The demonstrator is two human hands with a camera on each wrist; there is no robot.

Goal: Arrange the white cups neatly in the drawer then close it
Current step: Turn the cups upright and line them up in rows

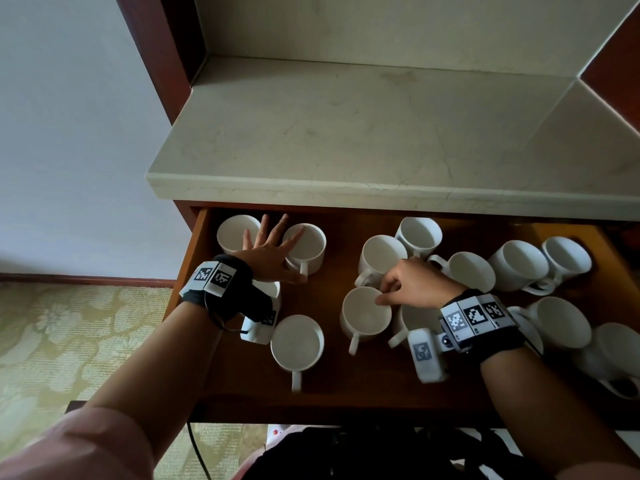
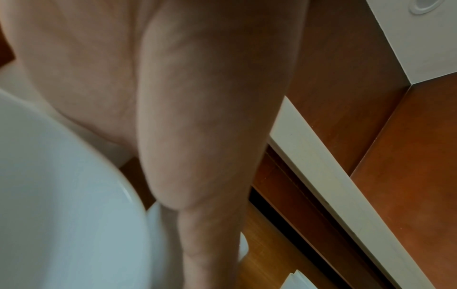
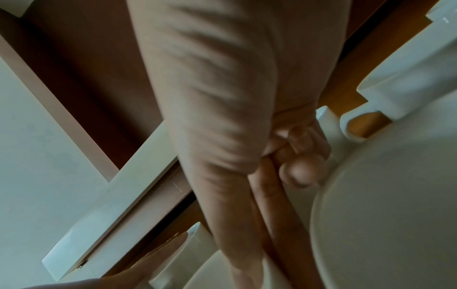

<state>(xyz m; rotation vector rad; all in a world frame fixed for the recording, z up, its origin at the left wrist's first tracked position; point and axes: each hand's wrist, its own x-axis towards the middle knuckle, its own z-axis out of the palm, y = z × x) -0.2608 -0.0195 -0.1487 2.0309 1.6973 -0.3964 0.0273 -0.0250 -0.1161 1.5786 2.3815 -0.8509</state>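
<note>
An open wooden drawer [image 1: 192,268] holds several white cups. My left hand [image 1: 273,245] lies flat with fingers spread between two back-left cups, one [image 1: 235,233] by the little finger and one [image 1: 310,249] by the thumb. Up close, the left palm [image 2: 173,97] fills the wrist view beside a cup rim [image 2: 61,195]. My right hand [image 1: 401,285] has curled fingers and pinches the rim of a centre cup [image 1: 363,317]. In the right wrist view the fingertips [image 3: 300,173] press against that cup [image 3: 383,215]. Another cup [image 1: 298,342] stands at the front left.
More cups crowd the drawer's right half, among them one [image 1: 519,265] at the back and one [image 1: 562,322] near the front. A pale stone countertop [image 1: 346,133] overhangs the drawer's back. Patterned carpet [image 1: 69,341] lies to the left, a dark bag [image 1: 363,452] below the drawer front.
</note>
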